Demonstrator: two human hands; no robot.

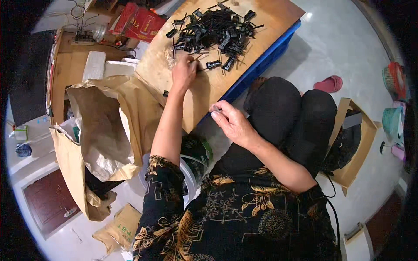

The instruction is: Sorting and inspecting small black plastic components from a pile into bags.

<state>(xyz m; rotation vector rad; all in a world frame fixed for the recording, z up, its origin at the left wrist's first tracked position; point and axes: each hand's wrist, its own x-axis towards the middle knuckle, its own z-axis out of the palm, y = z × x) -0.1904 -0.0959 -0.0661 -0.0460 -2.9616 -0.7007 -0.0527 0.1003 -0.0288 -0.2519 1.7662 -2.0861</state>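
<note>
A heap of small black plastic parts [215,30] lies on a wooden board [204,87] laid over a blue crate [265,56]. My left hand [184,71] reaches out to the near edge of the heap, fingers closed around a small black part with a thin pin. A few loose black parts [220,64] lie just right of it. My right hand [230,122] hovers nearer my knees, off the board's edge, with thumb and fingers pinched together on something small that I cannot make out.
A large open brown paper sack [104,126] stands to my left. A white bucket [191,174] sits under my left arm. A cardboard box [355,148] is at my right, a pink slipper [328,83] beyond it on the floor, and red packets [139,21] behind the board.
</note>
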